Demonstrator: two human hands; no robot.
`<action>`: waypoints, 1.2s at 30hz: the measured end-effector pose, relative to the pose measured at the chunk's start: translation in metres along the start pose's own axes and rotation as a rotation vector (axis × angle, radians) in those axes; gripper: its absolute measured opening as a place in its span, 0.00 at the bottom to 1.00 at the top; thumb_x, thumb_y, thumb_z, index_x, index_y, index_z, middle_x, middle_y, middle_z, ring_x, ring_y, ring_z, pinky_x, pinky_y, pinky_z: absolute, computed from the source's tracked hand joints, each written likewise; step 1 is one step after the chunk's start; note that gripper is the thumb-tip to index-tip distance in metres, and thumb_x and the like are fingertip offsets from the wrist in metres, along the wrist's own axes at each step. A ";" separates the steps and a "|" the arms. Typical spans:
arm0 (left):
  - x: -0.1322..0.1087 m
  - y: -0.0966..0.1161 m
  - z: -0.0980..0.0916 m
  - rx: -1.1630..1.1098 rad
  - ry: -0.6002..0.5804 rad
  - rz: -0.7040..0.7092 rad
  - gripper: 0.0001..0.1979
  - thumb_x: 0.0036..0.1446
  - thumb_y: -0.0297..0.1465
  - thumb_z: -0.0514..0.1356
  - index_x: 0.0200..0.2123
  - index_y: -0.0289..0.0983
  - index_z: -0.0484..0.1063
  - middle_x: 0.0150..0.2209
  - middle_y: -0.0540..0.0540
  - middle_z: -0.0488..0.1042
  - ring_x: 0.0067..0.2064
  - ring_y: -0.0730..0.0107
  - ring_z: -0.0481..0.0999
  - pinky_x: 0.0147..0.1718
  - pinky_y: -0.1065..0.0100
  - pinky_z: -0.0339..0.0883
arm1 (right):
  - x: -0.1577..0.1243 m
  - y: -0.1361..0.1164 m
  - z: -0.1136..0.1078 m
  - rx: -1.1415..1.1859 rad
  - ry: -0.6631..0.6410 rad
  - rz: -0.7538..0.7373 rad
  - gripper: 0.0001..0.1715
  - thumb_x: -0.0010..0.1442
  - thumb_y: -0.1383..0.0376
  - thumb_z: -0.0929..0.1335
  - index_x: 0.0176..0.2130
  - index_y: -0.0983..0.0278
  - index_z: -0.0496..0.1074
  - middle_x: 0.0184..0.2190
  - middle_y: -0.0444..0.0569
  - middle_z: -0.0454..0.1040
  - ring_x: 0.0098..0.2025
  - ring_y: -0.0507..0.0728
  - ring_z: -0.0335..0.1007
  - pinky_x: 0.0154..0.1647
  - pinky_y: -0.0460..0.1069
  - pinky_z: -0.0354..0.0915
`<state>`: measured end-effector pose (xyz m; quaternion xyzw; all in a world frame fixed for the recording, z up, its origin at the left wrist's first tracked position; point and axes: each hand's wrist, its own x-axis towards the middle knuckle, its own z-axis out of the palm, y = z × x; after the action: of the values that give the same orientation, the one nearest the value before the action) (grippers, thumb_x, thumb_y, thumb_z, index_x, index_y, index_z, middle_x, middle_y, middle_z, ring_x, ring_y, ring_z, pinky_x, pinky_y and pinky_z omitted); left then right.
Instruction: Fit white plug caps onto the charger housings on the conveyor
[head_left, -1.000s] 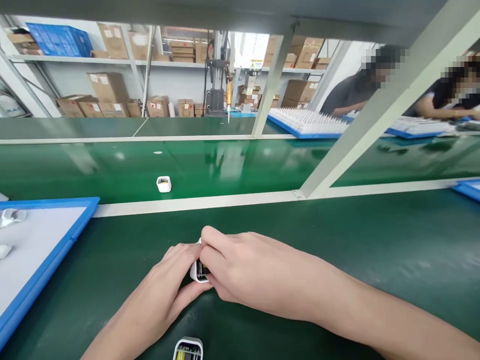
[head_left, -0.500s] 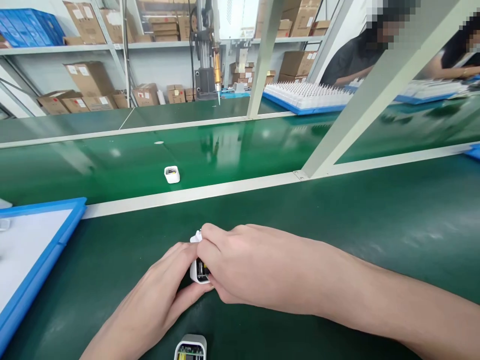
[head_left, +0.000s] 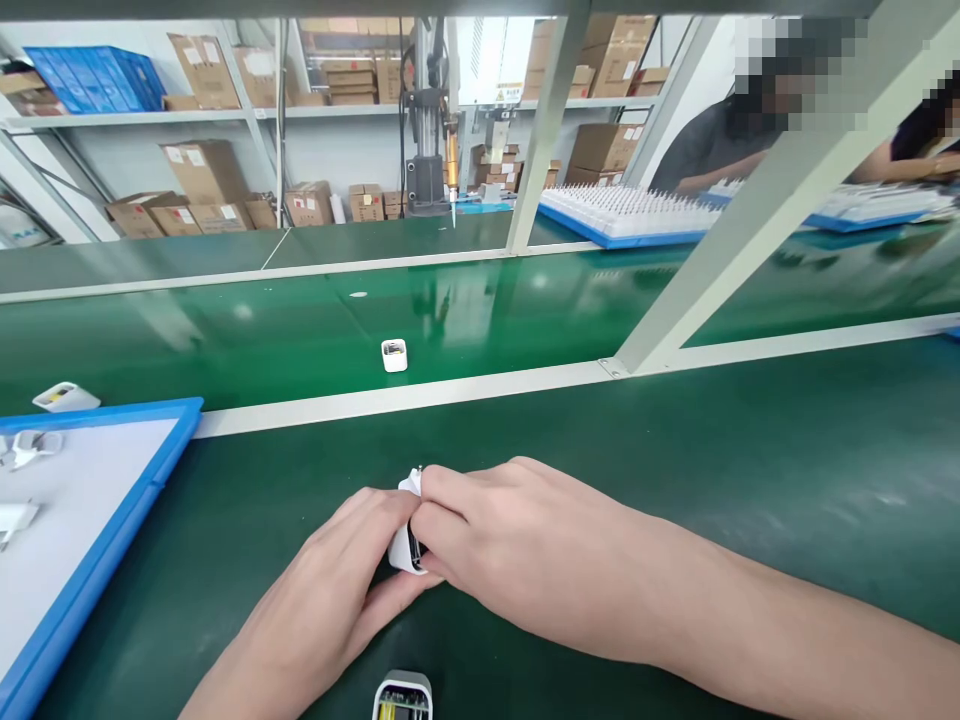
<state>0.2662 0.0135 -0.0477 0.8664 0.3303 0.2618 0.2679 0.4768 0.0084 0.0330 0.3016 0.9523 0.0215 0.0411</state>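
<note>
My left hand (head_left: 330,590) and my right hand (head_left: 510,550) meet over a small white charger housing (head_left: 406,545) on the green worktop. Both hands pinch it, the left from the left side, the right from above and the right. A white cap piece (head_left: 412,483) sticks out above my right fingertips. Much of the housing is hidden by my fingers. Another open white housing (head_left: 403,697) lies at the bottom edge, just below my hands.
A white housing (head_left: 394,355) rides the shiny green conveyor belt (head_left: 225,330); another (head_left: 65,397) sits at its left. A blue-rimmed tray (head_left: 112,500) with small white parts lies left. Slanted grey frame posts (head_left: 750,200) cross the right. Two people work behind, beside blue trays (head_left: 622,215).
The white housing on the belt has drifted to the right. Another housing has come into view at the left of the belt. My hands stay pinched on the housing, which looks slightly turned.
</note>
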 end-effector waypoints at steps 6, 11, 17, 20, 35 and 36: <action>-0.001 -0.001 -0.001 -0.033 -0.070 -0.019 0.04 0.71 0.34 0.55 0.47 0.45 0.66 0.41 0.50 0.72 0.40 0.69 0.72 0.38 0.71 0.69 | 0.004 0.003 0.011 0.019 -0.015 -0.028 0.06 0.69 0.69 0.64 0.40 0.67 0.70 0.34 0.47 0.68 0.29 0.54 0.63 0.22 0.51 0.51; 0.001 -0.001 -0.002 -0.046 -0.097 -0.017 0.05 0.70 0.34 0.56 0.48 0.44 0.68 0.39 0.51 0.73 0.37 0.71 0.72 0.36 0.74 0.69 | 0.005 0.010 0.012 0.089 -0.029 -0.044 0.08 0.69 0.65 0.67 0.38 0.69 0.70 0.33 0.46 0.68 0.25 0.51 0.56 0.22 0.49 0.50; 0.001 0.001 -0.004 -0.042 -0.093 0.001 0.04 0.70 0.33 0.56 0.46 0.44 0.68 0.39 0.51 0.73 0.36 0.71 0.73 0.34 0.74 0.70 | 0.006 0.010 0.012 0.119 -0.019 -0.058 0.07 0.68 0.66 0.67 0.38 0.68 0.70 0.32 0.45 0.67 0.24 0.50 0.53 0.22 0.49 0.48; 0.001 0.001 -0.004 -0.024 -0.071 0.004 0.04 0.70 0.33 0.56 0.47 0.45 0.67 0.40 0.51 0.73 0.37 0.72 0.75 0.36 0.75 0.71 | 0.004 0.009 0.012 0.081 0.025 -0.050 0.06 0.69 0.68 0.65 0.38 0.67 0.69 0.33 0.45 0.67 0.24 0.50 0.54 0.21 0.49 0.45; 0.002 0.000 -0.006 0.158 0.096 0.040 0.12 0.71 0.37 0.55 0.56 0.45 0.64 0.48 0.47 0.77 0.45 0.68 0.79 0.42 0.72 0.75 | -0.001 -0.006 0.021 0.070 0.223 0.147 0.15 0.67 0.73 0.58 0.35 0.65 0.70 0.29 0.45 0.66 0.22 0.53 0.55 0.19 0.50 0.42; 0.002 0.000 -0.005 0.158 0.093 0.044 0.13 0.71 0.37 0.55 0.56 0.45 0.64 0.48 0.46 0.77 0.45 0.67 0.79 0.42 0.72 0.75 | -0.001 -0.006 0.020 0.083 0.217 0.133 0.15 0.67 0.74 0.58 0.34 0.65 0.70 0.29 0.46 0.67 0.23 0.53 0.56 0.19 0.50 0.43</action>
<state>0.2641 0.0160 -0.0429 0.8786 0.3431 0.2808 0.1775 0.4760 0.0037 0.0128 0.3615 0.9291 0.0171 -0.0761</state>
